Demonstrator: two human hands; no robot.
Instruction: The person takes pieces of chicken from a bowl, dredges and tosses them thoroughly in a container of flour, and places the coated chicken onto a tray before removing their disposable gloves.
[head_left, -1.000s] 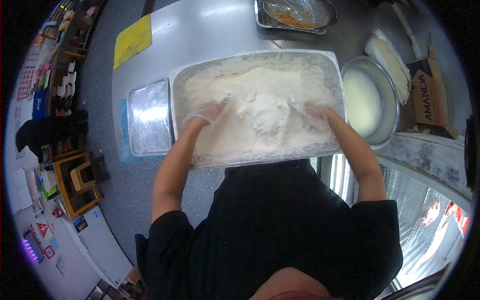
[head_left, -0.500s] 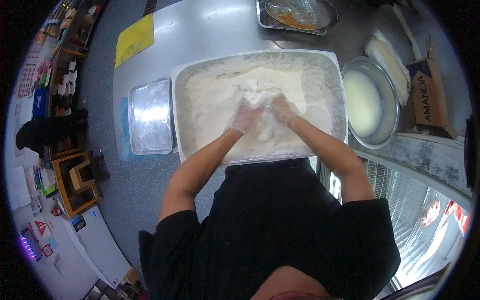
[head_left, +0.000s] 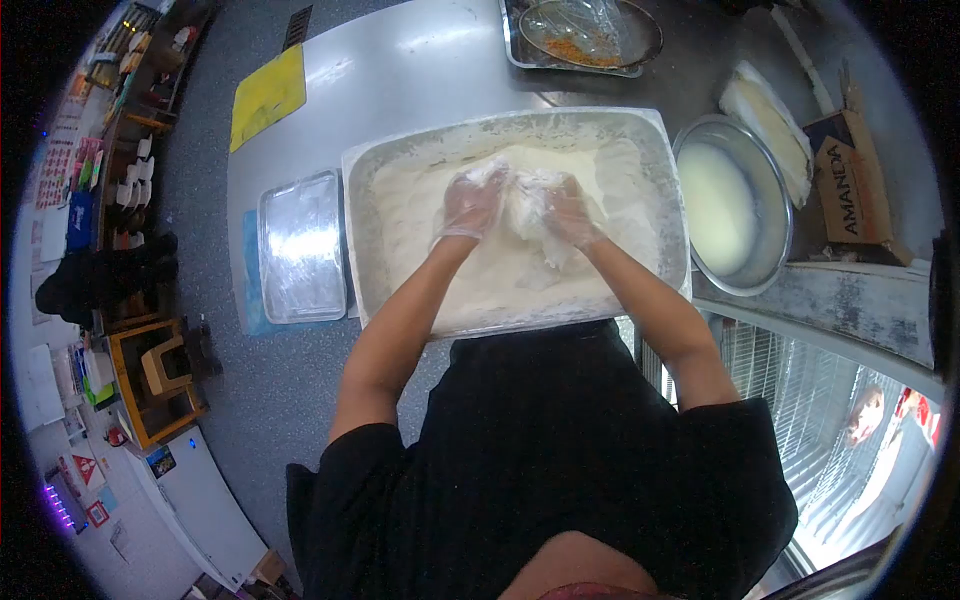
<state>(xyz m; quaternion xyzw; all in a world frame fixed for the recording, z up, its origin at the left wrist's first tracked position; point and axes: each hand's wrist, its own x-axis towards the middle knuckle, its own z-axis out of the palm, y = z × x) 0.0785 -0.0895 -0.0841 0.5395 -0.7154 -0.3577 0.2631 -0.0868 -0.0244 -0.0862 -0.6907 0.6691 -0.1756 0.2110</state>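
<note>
A large rectangular tub (head_left: 655, 200) holds a wide bed of white flour (head_left: 400, 200). Both hands wear clear, flour-dusted gloves and are inside the tub, close together near its middle. My left hand (head_left: 472, 205) is curled at a flour-coated clump, its fingertips hidden by the flour. My right hand (head_left: 568, 212) is wrapped around the right side of a white floury clump (head_left: 530, 200). Loose flour hangs below the clump between the hands. What lies inside the clump cannot be made out.
Right of the tub stands a metal bowl (head_left: 785, 225) of pale liquid, with a cardboard box (head_left: 850, 190) beyond. A lidded metal tray (head_left: 302, 245) is at the left, a yellow cloth (head_left: 268, 97) behind it. A tray with a sieve (head_left: 590, 45) sits at the back.
From far apart at the tub's sides, both hands have come together around the floury clump at the middle. They have since risen slightly toward the back of the tub.
</note>
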